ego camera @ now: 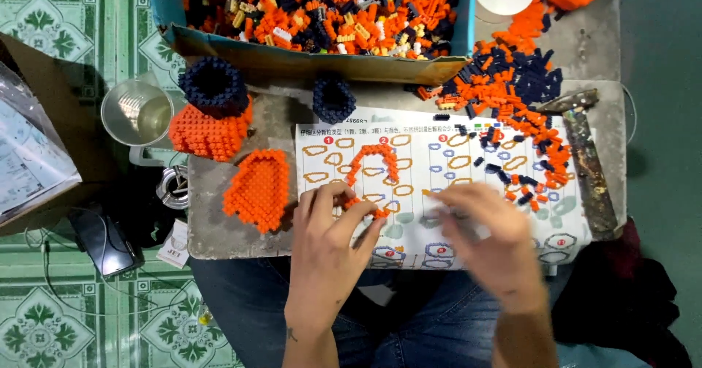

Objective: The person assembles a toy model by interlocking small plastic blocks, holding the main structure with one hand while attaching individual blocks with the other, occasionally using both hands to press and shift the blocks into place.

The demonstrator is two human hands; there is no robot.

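An instruction sheet [439, 185] lies on the bench [212, 229], with an arch of bricks [371, 164] on its left part and loose bricks [512, 90] spilling over its far right corner. Left of the sheet lies a flat brick panel [257, 189]; behind that stands a stacked brick piece [210, 112]. A box of bricks [322, 9] sits at the far edge. A cup [137, 113] stands left of the bench.
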